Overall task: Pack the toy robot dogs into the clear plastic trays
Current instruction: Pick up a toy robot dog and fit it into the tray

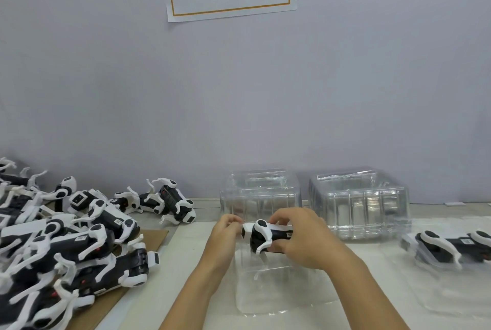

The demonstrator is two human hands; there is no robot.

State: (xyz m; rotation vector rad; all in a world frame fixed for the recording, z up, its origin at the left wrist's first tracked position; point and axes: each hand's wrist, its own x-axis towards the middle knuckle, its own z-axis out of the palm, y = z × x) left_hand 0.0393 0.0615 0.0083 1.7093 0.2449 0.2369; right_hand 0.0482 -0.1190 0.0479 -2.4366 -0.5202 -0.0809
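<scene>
Clear plastic tray [268, 284] lies at the counter's [164, 287] near edge; above it both hands hold one toy robot dog [265, 235], left hand [225, 231] pinching its head, right hand [300, 236] clamped on its body; one packed dog [451, 250] sits at the right edge; a large unpacked heap [66, 244] covers the left; most work remains.

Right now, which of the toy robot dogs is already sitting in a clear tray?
The toy dog at far right, lying in its clear tray. The dog in both hands is held above a tray; the pile at left lies loose.
</scene>
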